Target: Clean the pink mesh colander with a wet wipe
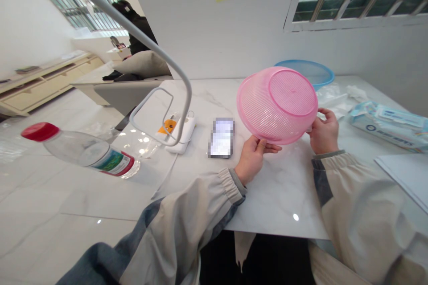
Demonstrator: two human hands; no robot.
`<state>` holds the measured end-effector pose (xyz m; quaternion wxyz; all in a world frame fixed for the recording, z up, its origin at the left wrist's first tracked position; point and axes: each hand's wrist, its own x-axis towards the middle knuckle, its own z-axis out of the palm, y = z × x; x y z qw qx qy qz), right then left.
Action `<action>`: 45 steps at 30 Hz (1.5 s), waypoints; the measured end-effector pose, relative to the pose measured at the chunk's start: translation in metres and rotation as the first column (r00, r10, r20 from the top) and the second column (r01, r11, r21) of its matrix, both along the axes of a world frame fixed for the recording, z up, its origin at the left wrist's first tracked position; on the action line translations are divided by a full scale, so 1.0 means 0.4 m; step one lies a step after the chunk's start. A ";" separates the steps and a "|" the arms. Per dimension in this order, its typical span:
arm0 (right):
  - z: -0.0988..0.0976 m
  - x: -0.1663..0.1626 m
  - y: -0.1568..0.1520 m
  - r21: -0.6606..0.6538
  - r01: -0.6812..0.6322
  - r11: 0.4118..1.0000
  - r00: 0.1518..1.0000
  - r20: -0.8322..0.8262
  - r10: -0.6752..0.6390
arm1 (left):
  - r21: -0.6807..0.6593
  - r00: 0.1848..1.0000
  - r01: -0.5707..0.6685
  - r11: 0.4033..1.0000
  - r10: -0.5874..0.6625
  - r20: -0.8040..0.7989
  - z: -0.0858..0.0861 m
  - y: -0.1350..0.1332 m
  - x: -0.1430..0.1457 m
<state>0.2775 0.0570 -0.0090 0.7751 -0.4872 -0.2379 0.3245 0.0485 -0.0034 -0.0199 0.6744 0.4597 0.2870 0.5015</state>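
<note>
A pink mesh colander (277, 106) is tilted above the table, its round base facing away and up to the right. My left hand (254, 158) grips its rim at the lower left, thumb and fingers closed on the edge. At the right side, my right hand (324, 131) holds the colander too, with its fingers bent and partly hidden behind the plastic. Behind it a blue mesh basket (323, 76) rests near the wall. To the left of my left hand lies a phone (221, 138) with a blurred, lit screen.
At the left stands a red-capped plastic bottle (100, 153), beside a bent grey-white tube frame (187, 93). A pack of wipes (388, 127), clear plastic bags (334, 100) and white paper (406, 173) lie at the right. In the background sits a person (138, 31).
</note>
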 end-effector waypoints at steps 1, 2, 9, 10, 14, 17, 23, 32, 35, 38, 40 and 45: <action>-0.003 0.002 0.000 0.009 -0.006 1.000 1.000 0.002 0.006 | 0.000 1.000 -0.001 1.000 0.001 0.002 0.000 0.000 0.000; -0.004 0.004 0.001 0.009 -0.016 1.000 1.000 -0.005 0.016 | 0.000 1.000 -0.001 1.000 0.001 0.003 -0.001 0.001 0.000; 0.017 -0.004 -0.001 -0.058 -0.089 0.994 0.994 -0.069 0.085 | 0.000 1.000 -0.006 1.000 0.006 0.006 0.000 0.005 -0.002; 0.018 -0.005 0.000 -0.066 -0.091 0.994 0.994 -0.074 0.086 | 0.000 1.000 -0.003 1.000 0.003 0.010 0.001 0.005 -0.003; 0.006 0.002 0.006 -0.091 -0.064 0.994 0.996 -0.062 0.059 | -0.013 1.000 0.015 1.000 -0.015 0.010 0.003 0.004 -0.004; -0.008 0.016 0.009 -0.091 -0.100 0.991 0.991 -0.095 0.091 | -0.037 1.000 0.016 0.999 -0.016 -0.007 0.004 0.003 -0.003; -0.009 0.033 0.001 0.007 -0.353 0.935 0.913 -0.215 0.347 | -0.067 1.000 -0.016 0.998 0.014 -0.027 0.002 0.006 -0.003; 0.035 -0.002 -0.018 0.212 -0.366 0.906 0.831 -0.365 0.421 | -0.101 1.000 -0.011 0.995 0.013 0.018 0.004 0.004 -0.005; 0.044 -0.005 -0.015 0.257 -0.298 0.919 0.809 -0.443 0.386 | -0.095 0.999 0.008 0.995 -0.005 0.032 0.005 0.003 -0.004; 0.051 -0.009 -0.009 0.275 -0.212 0.938 0.812 -0.484 0.326 | -0.101 0.999 0.023 0.995 -0.020 0.025 0.004 0.002 -0.003; 0.054 -0.013 -0.006 0.290 -0.162 0.943 0.837 -0.466 0.287 | -0.110 0.999 0.028 0.994 -0.027 0.019 0.004 0.001 -0.003; 0.052 -0.017 -0.002 0.260 -0.115 0.959 0.876 -0.429 0.221 | -0.128 0.999 0.048 0.991 -0.047 0.016 0.003 -0.001 -0.002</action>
